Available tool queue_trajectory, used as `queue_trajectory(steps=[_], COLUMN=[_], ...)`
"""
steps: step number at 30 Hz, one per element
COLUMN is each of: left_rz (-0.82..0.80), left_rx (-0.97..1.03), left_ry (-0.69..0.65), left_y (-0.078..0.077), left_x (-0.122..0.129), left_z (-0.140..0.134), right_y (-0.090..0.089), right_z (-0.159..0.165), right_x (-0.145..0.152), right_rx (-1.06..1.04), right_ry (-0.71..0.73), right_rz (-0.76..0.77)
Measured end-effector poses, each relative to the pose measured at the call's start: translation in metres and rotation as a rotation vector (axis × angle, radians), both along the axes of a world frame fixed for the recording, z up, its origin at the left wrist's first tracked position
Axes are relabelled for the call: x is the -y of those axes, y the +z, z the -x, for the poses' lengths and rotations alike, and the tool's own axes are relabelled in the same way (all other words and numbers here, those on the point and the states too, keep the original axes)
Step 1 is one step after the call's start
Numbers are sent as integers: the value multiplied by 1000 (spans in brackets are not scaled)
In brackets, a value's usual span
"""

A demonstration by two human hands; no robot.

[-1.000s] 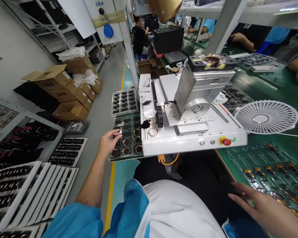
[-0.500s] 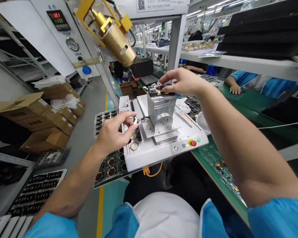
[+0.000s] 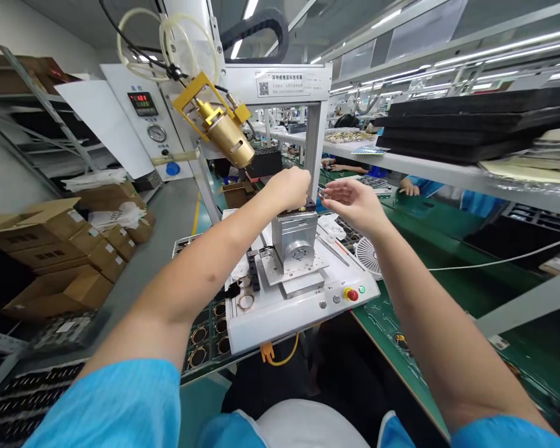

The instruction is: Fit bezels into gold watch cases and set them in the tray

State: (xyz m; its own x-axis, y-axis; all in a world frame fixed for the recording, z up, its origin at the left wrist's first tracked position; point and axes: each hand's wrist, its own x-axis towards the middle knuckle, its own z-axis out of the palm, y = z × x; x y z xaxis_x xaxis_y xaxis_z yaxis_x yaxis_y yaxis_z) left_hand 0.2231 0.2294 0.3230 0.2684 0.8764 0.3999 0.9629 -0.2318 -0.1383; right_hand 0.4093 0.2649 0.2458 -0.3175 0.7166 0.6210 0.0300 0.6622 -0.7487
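Observation:
My left hand (image 3: 290, 188) is over the top of the metal fixture block (image 3: 295, 239), its fingers curled and turned away, so whatever they hold is hidden. To the right of the block, my right hand (image 3: 354, 204) pinches a small shiny part (image 3: 322, 195) between thumb and fingertips. Dark tooling (image 3: 310, 205) shows at the top of the block, partly covered by my left hand. A thin gold-coloured ring (image 3: 246, 302) lies on the white machine base (image 3: 280, 323), left of the block, beside a black strip (image 3: 252, 270).
A gold cylinder head (image 3: 231, 142) hangs above and behind my left hand. Tweezers (image 3: 333, 250) and a white fan guard (image 3: 368, 256) are right of the block. The red button (image 3: 351, 295) sits on the front edge. A tray of rings (image 3: 198, 356) lies left.
My left hand has moved up and right from beside the base, carrying a ring, to the fixture top. My right hand has drawn off the fixture to the right. The view has tilted up.

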Motion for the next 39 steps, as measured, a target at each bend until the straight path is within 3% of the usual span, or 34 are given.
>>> queue_trajectory(steps=[3, 7, 10, 14, 16, 19, 21, 23, 25, 27, 28, 30, 31, 33, 36, 39], left_rz=[20, 102, 225, 166, 125, 139, 150, 58, -148, -349, -336, -99, 70, 374, 627, 777], left_rx=[116, 221, 279, 303, 259, 230, 277, 405, 621, 876, 979, 1143, 1211, 1380, 1617, 1758], left_ry=[-40, -212, -362, -363, -344, -360, -387, -436, -530, -679, -711, -620, -493, -271, -108, -97], left_y=[8, 6, -10, -41, -51, -52, -53, -64, -95, -145, -174, -234, -260, -301, -329, -335], left_x=[-8, -5, 2, 14, 18, 20, 25, 38, 62, 94, 110, 142, 155, 177, 196, 199], left_z=[3, 44, 72, 79, 77, 78, 82, 85, 80, 64, 53, 25, 12, -13, -37, -45], right_y=[-27, -87, -139, -192, -208, -222, -227, -230, -233, -235, -234, -232, -229, -224, -223, -232], right_z=[-41, -95, -120, -129, -127, -118, -112, -105, -100, -96, -95, -95, -96, -101, -102, -83], right_x=[35, 84, 110, 125, 125, 120, 117, 116, 119, 121, 121, 118, 117, 116, 128, 158], right_rx=[-69, -76, -50, 15, 52, 233, 443, 619, 718, 762, 769, 752, 732, 676, 466, 125], right_ry=[-24, -98, -171, -225, -226, -248, -274, -291, -300, -312, -317, -320, -312, -288, -180, 20], right_rz=[84, 318, 526, 665, 676, 620, 562, 510, 473, 453, 454, 461, 469, 490, 578, 577])
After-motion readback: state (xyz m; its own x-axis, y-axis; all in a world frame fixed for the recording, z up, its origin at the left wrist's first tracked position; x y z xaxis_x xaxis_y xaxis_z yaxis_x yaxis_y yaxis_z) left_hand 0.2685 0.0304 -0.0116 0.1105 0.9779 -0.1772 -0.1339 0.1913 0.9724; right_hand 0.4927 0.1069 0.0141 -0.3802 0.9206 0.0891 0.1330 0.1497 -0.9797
